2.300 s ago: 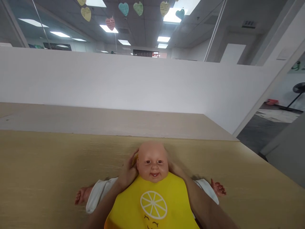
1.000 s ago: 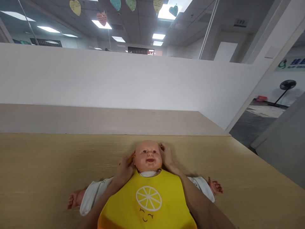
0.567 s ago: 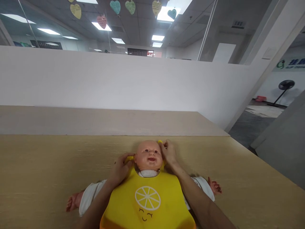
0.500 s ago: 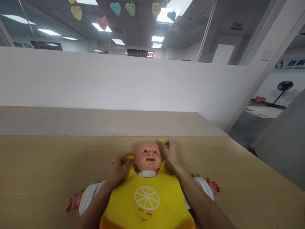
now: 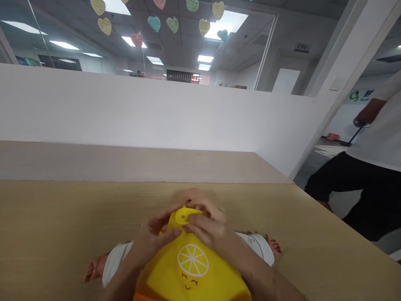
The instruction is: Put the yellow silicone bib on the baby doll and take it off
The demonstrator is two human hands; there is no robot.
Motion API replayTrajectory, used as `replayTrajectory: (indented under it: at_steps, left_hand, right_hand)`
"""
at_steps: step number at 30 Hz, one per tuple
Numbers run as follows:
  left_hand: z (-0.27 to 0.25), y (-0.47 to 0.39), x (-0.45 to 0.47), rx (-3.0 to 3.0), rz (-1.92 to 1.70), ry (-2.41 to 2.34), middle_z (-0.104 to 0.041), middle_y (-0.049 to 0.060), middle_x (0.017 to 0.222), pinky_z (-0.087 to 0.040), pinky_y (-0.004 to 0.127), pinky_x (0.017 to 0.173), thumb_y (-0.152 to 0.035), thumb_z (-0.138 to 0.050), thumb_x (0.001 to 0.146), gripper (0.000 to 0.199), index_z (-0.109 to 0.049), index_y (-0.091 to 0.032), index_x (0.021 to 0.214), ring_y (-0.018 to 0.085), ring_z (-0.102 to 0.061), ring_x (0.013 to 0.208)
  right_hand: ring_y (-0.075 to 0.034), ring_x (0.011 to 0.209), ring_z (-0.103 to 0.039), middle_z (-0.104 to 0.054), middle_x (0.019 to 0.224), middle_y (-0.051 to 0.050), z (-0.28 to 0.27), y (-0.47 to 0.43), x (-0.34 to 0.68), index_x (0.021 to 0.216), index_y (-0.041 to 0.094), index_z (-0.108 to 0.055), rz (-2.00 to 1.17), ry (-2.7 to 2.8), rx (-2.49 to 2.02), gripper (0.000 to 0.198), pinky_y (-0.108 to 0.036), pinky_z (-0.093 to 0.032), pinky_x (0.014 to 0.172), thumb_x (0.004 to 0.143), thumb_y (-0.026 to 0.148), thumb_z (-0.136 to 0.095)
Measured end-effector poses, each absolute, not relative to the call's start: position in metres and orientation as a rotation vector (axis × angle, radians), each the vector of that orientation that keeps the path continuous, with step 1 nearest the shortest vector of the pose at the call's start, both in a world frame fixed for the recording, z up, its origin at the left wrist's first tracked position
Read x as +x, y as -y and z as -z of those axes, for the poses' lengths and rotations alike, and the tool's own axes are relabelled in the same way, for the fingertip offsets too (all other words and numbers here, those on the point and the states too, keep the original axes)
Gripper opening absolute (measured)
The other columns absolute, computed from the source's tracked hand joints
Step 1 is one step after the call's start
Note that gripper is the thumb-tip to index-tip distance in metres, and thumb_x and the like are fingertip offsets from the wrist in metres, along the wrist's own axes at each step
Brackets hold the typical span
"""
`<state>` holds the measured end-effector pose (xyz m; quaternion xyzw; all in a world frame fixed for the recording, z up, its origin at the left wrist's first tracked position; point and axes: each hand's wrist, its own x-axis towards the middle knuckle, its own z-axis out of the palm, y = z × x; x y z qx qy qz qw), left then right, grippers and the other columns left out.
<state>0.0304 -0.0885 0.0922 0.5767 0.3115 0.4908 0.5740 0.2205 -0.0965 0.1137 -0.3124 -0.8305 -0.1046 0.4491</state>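
A yellow bib [image 5: 194, 271] with a printed white lemon slice and smiling face lies over a baby doll [image 5: 191, 194] on its back. The bib's neck straps are drawn together in front of the doll's chin, where a round tab with a small hole shows. My left hand [image 5: 153, 236] holds the strap's left side between thumb and fingers. From the right, my right hand [image 5: 213, 225] pinches the strap, fingers curled over the tab. Both hands cover most of the doll's face. Its white-sleeved arms stretch out to either side.
Wooden table [image 5: 56, 221] lies under the doll, with a pale raised strip [image 5: 131, 163] along its back. Behind rises a white partition [image 5: 131, 113] topped with glass and heart-shaped notes. At the right, a person [image 5: 376, 154] in a white shirt and black trousers stands beyond the table edge.
Both hands have moved inward from beside the doll's head to meet over its chin, bringing the bib straps along. A person has come into view at the right.
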Motion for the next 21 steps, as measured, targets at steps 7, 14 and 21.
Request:
replayTrajectory:
  at_steps: [7,14,21]
  left_hand:
    - [-0.098,0.103,0.026,1.546,-1.220,-0.816,-0.070,0.008,0.103,-0.054,0.029,0.084,-0.033,-0.067,0.077,0.028,-0.069,-0.017,0.101,0.019,-0.067,0.090]
    - [-0.105,0.116,0.033,1.677,-1.245,-0.836,-0.065,0.007,0.117,-0.051,0.025,0.089,-0.031,-0.060,0.085,0.040,-0.048,-0.023,0.122,0.017,-0.062,0.108]
    - [-0.104,0.140,0.024,1.482,-1.462,-1.036,-0.068,0.006,0.109,-0.052,0.019,0.085,-0.036,-0.061,0.083,0.039,-0.054,-0.021,0.118,0.014,-0.064,0.100]
  right_hand:
    - [0.008,0.097,-0.044,-0.049,0.111,0.002,-0.109,0.103,0.210,0.099,0.025,-0.063,-0.064,2.107,-0.821,0.033,0.000,-0.039,0.082,0.074,0.046,-0.060]
    - [0.008,0.088,-0.050,-0.057,0.094,0.002,-0.129,0.112,0.213,0.096,0.019,-0.061,-0.530,2.137,-0.937,0.033,-0.001,-0.040,0.074,0.082,0.046,-0.049]
    - [0.010,0.081,-0.053,-0.058,0.091,0.001,-0.141,0.107,0.236,0.093,0.013,-0.062,-0.632,1.875,-1.116,0.037,0.004,-0.041,0.071,0.082,0.046,-0.048]
